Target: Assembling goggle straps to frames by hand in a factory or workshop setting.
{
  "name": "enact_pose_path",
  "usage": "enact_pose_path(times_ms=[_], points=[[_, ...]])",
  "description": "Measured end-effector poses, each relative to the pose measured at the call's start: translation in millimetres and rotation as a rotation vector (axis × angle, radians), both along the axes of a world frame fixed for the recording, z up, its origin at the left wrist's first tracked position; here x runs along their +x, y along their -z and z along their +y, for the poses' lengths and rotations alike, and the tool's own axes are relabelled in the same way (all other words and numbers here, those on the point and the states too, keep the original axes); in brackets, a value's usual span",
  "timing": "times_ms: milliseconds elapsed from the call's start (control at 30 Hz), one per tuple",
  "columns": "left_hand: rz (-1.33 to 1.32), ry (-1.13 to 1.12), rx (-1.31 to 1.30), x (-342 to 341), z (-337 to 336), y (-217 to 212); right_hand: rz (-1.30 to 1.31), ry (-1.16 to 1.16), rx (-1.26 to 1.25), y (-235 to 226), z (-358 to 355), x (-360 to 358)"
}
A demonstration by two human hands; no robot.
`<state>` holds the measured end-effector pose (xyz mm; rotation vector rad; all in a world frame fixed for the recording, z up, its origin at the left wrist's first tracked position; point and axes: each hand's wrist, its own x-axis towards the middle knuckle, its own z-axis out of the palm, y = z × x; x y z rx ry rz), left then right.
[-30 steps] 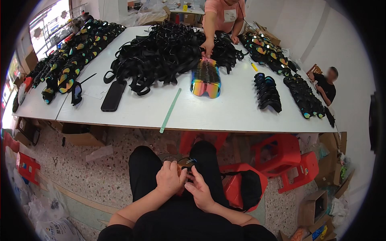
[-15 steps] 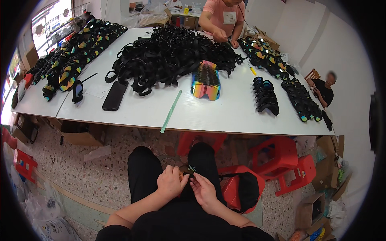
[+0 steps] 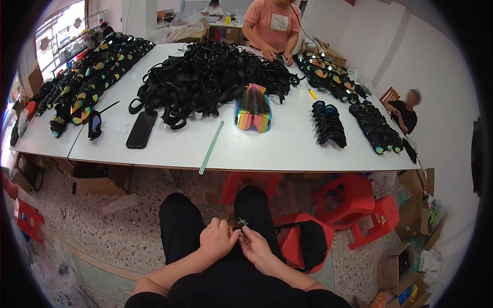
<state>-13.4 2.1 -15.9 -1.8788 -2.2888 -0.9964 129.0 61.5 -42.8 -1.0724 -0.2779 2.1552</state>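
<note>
I sit back from a white table (image 3: pixel 287 149), with both hands over my lap on black trousers. My left hand (image 3: pixel 216 238) and my right hand (image 3: pixel 255 245) meet fingertip to fingertip and pinch a small dark part (image 3: pixel 241 223) with a green-white bit on it. What the part is stays too small to tell. A large heap of black straps (image 3: pixel 205 82) lies on the table far ahead, and a stack of mirrored goggle lenses (image 3: pixel 253 109) stands beside it.
A green strip (image 3: pixel 211 148) and a black phone (image 3: pixel 141 129) lie near the table's front edge. Rows of goggles (image 3: pixel 328 122) cover the left and right sides. A person in a pink shirt (image 3: pixel 270 25) works opposite; another sits at right. Red stools (image 3: pixel 354 200) stand under the table.
My hands have shifted slightly on my lap and the small part now sits between both sets of fingertips. The person opposite drew a hand back from the lens stack.
</note>
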Motion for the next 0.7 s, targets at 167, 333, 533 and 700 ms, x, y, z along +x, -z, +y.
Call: enact_pose_path(times_ms=[167,333,533,700], points=[[-0.01,0.006,0.018,-2,-3,-2,0.032,-0.077,-0.081,-10,0,-2],[-0.008,0.077,0.024,2,-2,-7,-0.09,-0.094,0.096,-12,-1,0],[-0.041,0.051,0.024,0,-4,-4,-0.067,-0.036,0.273,-15,-7,-11],[-0.049,0.093,0.026,-1,-7,-1,0.012,-0.035,0.386,-13,-15,-6]])
